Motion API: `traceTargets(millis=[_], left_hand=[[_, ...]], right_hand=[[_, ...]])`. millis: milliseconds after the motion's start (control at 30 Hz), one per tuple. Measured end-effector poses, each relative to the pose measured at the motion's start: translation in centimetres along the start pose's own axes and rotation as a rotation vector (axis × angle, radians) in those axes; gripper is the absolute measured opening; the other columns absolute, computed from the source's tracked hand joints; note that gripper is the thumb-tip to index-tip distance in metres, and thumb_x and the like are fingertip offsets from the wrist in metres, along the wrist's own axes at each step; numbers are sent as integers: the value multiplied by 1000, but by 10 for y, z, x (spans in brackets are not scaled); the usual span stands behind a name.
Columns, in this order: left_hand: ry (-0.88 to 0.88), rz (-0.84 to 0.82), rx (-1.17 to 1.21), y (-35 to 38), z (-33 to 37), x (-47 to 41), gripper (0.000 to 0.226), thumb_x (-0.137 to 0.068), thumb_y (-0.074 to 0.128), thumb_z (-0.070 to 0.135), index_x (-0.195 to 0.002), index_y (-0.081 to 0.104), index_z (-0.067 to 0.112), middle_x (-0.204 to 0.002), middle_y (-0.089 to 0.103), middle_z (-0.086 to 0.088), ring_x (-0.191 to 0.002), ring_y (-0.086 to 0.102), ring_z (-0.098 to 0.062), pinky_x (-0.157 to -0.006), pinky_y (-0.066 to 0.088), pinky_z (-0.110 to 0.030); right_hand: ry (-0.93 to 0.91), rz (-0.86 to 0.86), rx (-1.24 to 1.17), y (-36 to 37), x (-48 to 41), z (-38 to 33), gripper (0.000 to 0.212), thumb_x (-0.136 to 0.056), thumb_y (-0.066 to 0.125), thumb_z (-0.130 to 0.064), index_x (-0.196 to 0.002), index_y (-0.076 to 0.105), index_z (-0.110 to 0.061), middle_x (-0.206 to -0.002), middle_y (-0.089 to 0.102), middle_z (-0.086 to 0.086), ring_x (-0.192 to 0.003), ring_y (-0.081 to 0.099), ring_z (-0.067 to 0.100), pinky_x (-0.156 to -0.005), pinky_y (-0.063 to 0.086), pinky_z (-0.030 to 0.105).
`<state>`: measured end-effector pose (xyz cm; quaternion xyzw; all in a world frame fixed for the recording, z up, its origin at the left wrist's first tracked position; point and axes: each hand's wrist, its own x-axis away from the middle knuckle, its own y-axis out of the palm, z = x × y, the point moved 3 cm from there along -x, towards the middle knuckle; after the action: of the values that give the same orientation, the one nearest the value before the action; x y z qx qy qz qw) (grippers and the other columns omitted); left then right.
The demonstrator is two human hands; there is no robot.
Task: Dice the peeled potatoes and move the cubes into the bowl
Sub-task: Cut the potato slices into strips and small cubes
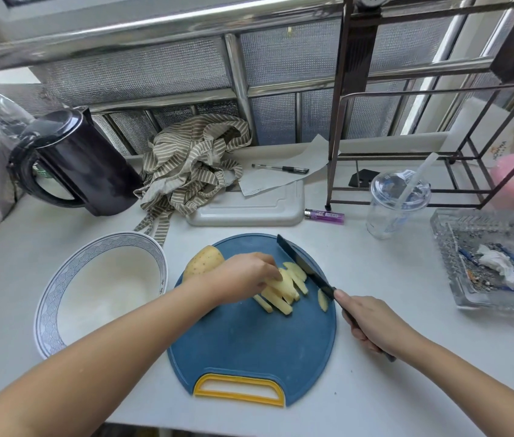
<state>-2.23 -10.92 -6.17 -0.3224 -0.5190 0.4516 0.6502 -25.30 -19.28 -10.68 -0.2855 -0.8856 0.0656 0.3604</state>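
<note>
While the left hand (243, 275) holds a bunch of cut potato pieces (280, 294) down with bent fingers, the right hand (372, 323) grips the handle of a black knife (303, 266). The blade sits just to the right of the pieces, with its tip pointing away from the person. The two hands are apart. The pieces lie in the middle of a round blue board (249, 348) with a yellow handle. One small slice (322, 299) lies alone by the blade. A whole potato (203, 261) sits at the board's left edge, partly behind the left hand. The bowl (57, 279) stands just left of the board, and its white inside shows right down to the bottom. Far right, a glass tray (498, 305) holds a crumpled white tissue (498, 263), blue bits (467, 255) and grey dirt. A clear cup (391, 212) with a lid and a straw (416, 181) stands behind the board on the right; what is in it cannot be told. A black kettle (82, 165), a striped cloth (192, 165), a white box (249, 212), a purple lighter (324, 217) and a pen (280, 169) on paper (280, 182) sit at the back.
</note>
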Motion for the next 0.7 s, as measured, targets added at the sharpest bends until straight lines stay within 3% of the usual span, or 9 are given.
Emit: traceTargets(millis=[200, 300, 467, 700], left_hand=[[-24, 123, 44, -6, 12, 8, 36, -95, 54, 21, -131, 54, 23, -128, 51, 3, -120, 44, -15, -93, 41, -33], [36, 191, 47, -3, 29, 1, 34, -94, 59, 29, -127, 58, 22, -121, 55, 0, -114, 46, -18, -89, 41, -32], [191, 188, -32, 18, 60, -28, 32, -85, 69, 22, -117, 68, 16, -111, 62, -7, -103, 49, -29, -85, 43, -40], [178, 98, -179, 25, 67, -50, 19, -93, 55, 31, -101, 66, 18, -102, 63, 0, -98, 54, -21, -83, 30, -30]], right_hand=[[6, -24, -19, -1, -1, 1, 56, -94, 41, -63, -65, 42, -16, -49, 41, -2, -42, 31, 20, -46, 26, 28], [5, 4, -58, -7, 2, -1, 55, -95, 41, -62, -66, 41, -15, -50, 39, 0, -42, 30, 19, -44, 26, 23], [-11, 74, -135, -20, 7, 0, 54, -95, 43, -60, -65, 41, -14, -53, 38, 4, -41, 31, 17, -41, 27, 21], [13, 87, -191, -23, 12, 6, 54, -95, 44, -59, -66, 41, -14, -54, 36, 5, -41, 30, 17, -41, 27, 22]])
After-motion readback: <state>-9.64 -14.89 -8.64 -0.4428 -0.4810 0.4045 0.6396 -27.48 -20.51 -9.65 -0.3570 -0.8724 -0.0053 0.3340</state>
